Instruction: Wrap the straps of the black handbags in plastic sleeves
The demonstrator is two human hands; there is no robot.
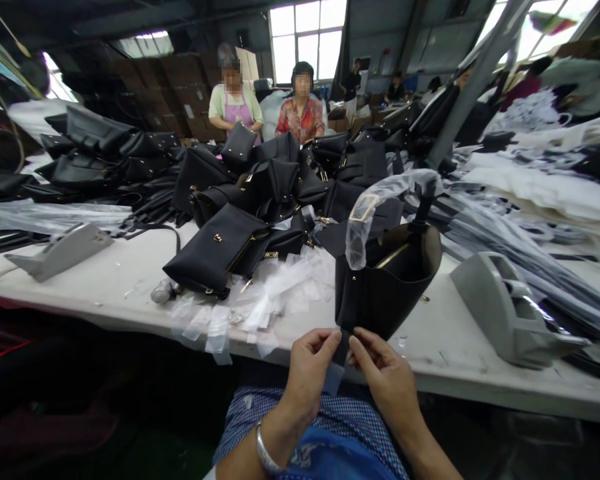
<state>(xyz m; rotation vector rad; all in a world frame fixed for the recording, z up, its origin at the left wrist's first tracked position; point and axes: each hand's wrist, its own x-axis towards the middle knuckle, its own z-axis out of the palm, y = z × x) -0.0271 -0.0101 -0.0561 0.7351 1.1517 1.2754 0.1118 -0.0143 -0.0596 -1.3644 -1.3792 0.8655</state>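
A black handbag (380,293) stands upright and open-topped at the table's front edge, its handle wrapped in clear plastic (363,230). From its lower left a short black strap end (341,347) hangs over the edge. My left hand (307,367) pinches the left side of this strap between thumb and fingertips. My right hand (387,373) is closed in a pinch at its right side. A small sheet of clear film (334,379) hangs just below my fingertips; which fingers hold it, I cannot tell.
Clear plastic strips (280,293) lie beside a black bag (215,247) with gold hardware. Grey tape dispensers stand left (63,252) and right (505,310). More black bags (275,177) pile up behind. Two people (300,113) stand across the table (130,287).
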